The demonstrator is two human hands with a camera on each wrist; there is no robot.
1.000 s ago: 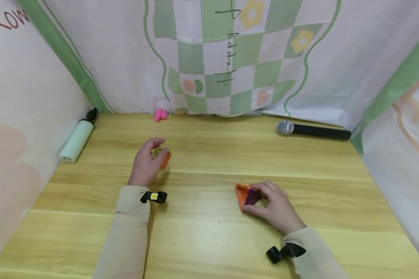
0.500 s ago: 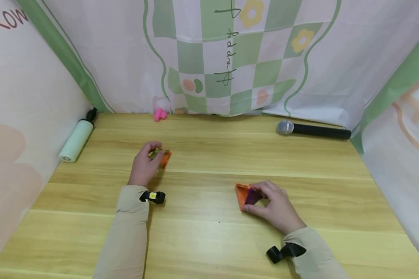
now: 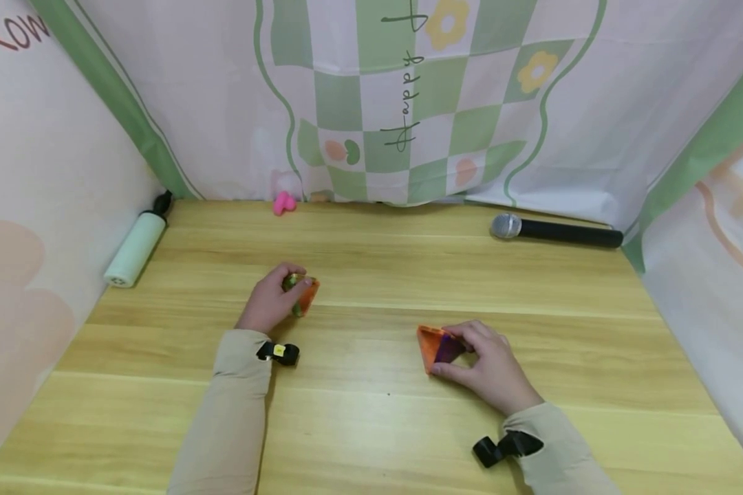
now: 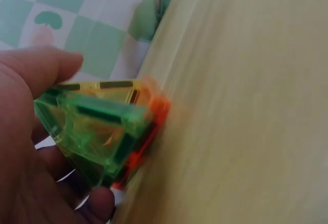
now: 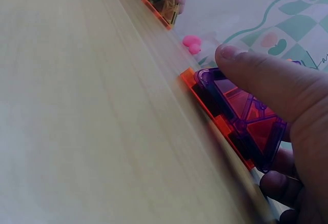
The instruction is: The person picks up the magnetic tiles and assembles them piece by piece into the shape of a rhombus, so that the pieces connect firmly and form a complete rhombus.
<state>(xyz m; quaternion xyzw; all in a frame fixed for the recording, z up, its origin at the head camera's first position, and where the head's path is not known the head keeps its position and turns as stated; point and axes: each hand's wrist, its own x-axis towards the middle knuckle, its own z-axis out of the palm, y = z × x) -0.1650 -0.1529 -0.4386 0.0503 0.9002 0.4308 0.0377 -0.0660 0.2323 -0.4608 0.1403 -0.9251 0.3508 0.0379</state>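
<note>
My left hand (image 3: 267, 304) grips joined triangular magnetic tiles (image 3: 308, 297) at the left centre of the table. Close up in the left wrist view, a green tile (image 4: 105, 110), a yellow one and an orange one form a hollow, tilted shape, slightly blurred. On the right, thumb and fingers of my right hand (image 3: 498, 371) pinch a second set, an orange triangular tile (image 3: 429, 342) joined to a purple triangular tile (image 3: 447, 349). The right wrist view has this orange tile (image 5: 220, 124) against the tabletop. The two sets are apart. My palm side hides part of each.
A pale green hand pump (image 3: 137, 249) lies at the table's left edge. Small pink object (image 3: 284, 203) rests at the back by the patterned curtain (image 3: 384, 103). A black microphone (image 3: 557, 232) lies back right. Bare wooden table (image 3: 359, 412) spreads between and before my hands.
My left hand has carried its tiles a little to the right and nearer to me, and their orange face has turned slightly. The right hand and its tiles stay put.
</note>
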